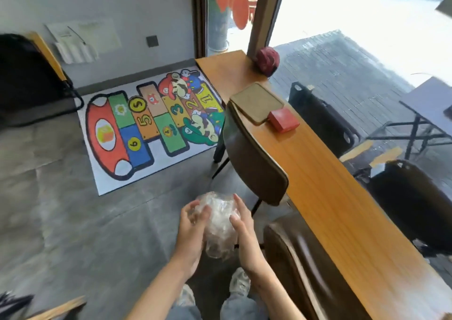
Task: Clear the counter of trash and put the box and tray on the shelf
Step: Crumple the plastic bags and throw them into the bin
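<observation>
Currently balling up clear plastic trash, trash step in hand; box and tray not yet shelved.

I'm seeing both hands pressing in on a wad of clear plastic wrap [217, 224] held over the floor, away from the counter [330, 190]: left hand [189, 231] cupping its left side, right hand [244, 234] closing on the right, fingers curled onto it. Red box [283, 123] is sitting on the counter, touching the near corner of the flat olive tray [256, 103]; tray is looking empty, box lid shut so contents hidden. Dark red crumpled lump [267, 60] is lying further along by the window post, probably trash too. I'm judging the next move needs a bin, none in view, nor the shelf. Chair [254, 153] is standing tucked against the counter.
</observation>
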